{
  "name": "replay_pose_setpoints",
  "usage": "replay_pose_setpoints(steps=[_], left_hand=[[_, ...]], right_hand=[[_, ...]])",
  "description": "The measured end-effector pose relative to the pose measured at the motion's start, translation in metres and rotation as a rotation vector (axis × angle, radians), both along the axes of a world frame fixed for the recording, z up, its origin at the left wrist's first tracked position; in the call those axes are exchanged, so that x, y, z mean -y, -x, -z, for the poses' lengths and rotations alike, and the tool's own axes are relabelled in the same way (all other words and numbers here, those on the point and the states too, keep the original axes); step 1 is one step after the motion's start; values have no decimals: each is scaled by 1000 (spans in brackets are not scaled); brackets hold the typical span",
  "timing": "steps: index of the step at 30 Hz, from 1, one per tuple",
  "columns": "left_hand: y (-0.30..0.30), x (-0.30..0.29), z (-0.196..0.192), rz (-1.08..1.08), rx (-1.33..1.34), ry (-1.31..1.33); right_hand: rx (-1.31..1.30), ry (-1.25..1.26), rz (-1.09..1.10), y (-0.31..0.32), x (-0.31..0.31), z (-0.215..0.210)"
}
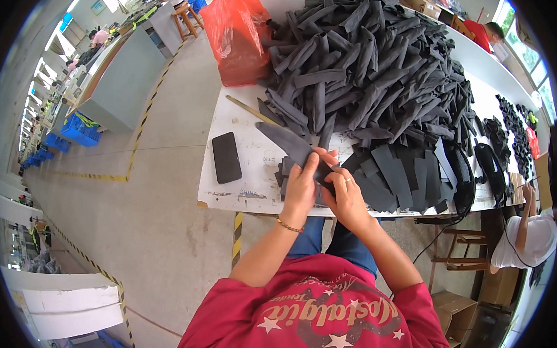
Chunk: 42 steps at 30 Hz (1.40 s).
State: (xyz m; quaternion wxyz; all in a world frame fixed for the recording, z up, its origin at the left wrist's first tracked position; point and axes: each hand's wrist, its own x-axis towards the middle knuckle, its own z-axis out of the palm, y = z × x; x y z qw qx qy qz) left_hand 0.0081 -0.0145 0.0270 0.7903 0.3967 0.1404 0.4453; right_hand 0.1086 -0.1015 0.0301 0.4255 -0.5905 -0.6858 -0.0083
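Observation:
A dark grey strip of folded fabric (285, 142) is held in both hands above the near edge of the white table (253, 153). Its tapered end points up and to the left. My left hand (300, 188) pinches the middle of the strip between thumb and fingers. My right hand (348, 199) grips the lower end close beside it, fingers curled; that end is partly hidden. Flat dark grey cut pieces (407, 178) lie overlapping just right of my hands, and a few more lie partly under them. Beyond is a large heap of similar grey folded pieces (360, 67).
A black phone (227, 158) and a thin yellowish stick (252, 109) lie on the table's left side. A red plastic bag (237, 43) stands at the far left corner. Black curved items (461, 177) lie at right. A co-worker (529, 242) sits beside a wooden stool (462, 250).

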Motion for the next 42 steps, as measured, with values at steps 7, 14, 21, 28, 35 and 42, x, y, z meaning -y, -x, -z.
replay_pose_setpoints(steps=[7,14,21,28,35,42], left_hand=[[9,-12,-8,-6,16,250],[6,-18,-11,-140,19,168],[-3,-3,1,-110,97,297],[-1,-6,-4,-133,81,327],[-8,9,8,-139,231,459],[-12,20,14,-41,257,493]], right_hand=[[-22,147,-52,0,0,-10],[9,150,4,-6,16,-4],[58,57,-81,-8,4,-4],[101,-6,-54,-14,9,-1],[4,-23,-117,-15,4,-1],[-53,-19,-120,-9,-4,11]])
